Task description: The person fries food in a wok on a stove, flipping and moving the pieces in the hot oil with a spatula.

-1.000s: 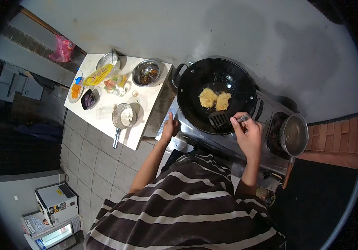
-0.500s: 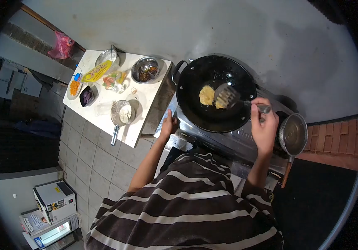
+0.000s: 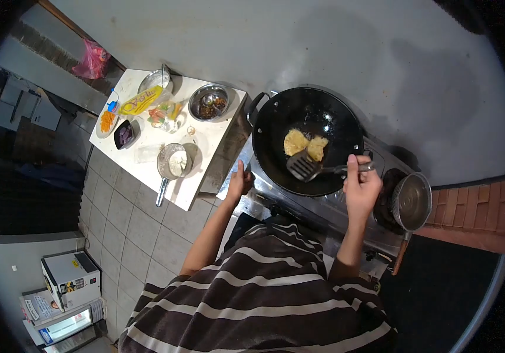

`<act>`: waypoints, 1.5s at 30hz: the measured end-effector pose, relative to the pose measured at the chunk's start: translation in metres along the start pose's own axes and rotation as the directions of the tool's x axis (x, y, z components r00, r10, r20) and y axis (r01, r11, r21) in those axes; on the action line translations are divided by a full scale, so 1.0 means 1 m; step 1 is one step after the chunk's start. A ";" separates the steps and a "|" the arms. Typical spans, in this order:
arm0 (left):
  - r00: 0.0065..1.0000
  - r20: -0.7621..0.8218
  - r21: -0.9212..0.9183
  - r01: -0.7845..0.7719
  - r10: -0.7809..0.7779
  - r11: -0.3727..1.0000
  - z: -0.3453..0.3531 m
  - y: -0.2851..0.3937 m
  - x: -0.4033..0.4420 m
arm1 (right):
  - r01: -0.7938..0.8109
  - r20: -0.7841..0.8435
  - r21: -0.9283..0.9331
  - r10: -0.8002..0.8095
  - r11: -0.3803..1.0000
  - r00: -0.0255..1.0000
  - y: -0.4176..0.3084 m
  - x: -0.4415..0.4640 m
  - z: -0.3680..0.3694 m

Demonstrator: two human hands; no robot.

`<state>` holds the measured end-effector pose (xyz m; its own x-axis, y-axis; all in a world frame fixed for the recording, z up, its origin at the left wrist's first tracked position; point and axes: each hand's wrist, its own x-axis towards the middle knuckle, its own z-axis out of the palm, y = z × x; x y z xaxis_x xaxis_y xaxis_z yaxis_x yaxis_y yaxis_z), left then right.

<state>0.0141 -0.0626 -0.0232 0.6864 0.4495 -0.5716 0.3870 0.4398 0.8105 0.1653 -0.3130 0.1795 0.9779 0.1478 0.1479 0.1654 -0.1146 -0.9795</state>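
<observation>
My right hand (image 3: 361,182) is wrapped round the handle of a slotted spatula (image 3: 304,166). The spatula's dark head is inside the black wok (image 3: 276,126), against the lower edge of two golden pieces of food (image 3: 295,143) that lie side by side in the wok. My left hand (image 3: 239,181) is beside the stove's left edge, thumb raised and the other fingers curled; what they hold, if anything, is hidden.
Left of the stove, a white table (image 3: 205,153) bears a bowl of dark food (image 3: 208,102), a saucepan with white contents (image 3: 173,162), a yellow packet (image 3: 140,101) and orange shreds (image 3: 107,122). A wooden-handled pan (image 3: 411,203) sits on the right burner.
The spatula has moved from over the right food piece down and left to the pieces' lower edge. My right hand moved slightly down and left. My left hand stays by the stove edge.
</observation>
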 end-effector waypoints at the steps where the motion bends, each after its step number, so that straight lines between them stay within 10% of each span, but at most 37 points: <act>1: 1.000 -0.008 0.004 0.000 0.000 1.000 0.000 -0.002 0.002 | -0.033 0.006 0.032 0.033 0.999 0.999 -0.009 -0.003 -0.001; 8: 1.000 0.009 -0.055 0.000 0.001 0.999 0.002 -0.004 0.003 | 0.175 0.094 -0.202 -0.158 0.964 0.983 -0.018 -0.003 -0.010; 45: 0.998 -0.039 0.007 -0.041 0.041 0.999 0.007 0.001 -0.005 | 0.035 0.258 -0.320 0.052 0.947 0.965 -0.023 -0.007 -0.011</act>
<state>0.0148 -0.0698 -0.0188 0.6772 0.4973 -0.5423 0.3627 0.4156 0.8341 0.1558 -0.3222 0.2024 0.9190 0.3901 0.0566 0.2315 -0.4179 -0.8785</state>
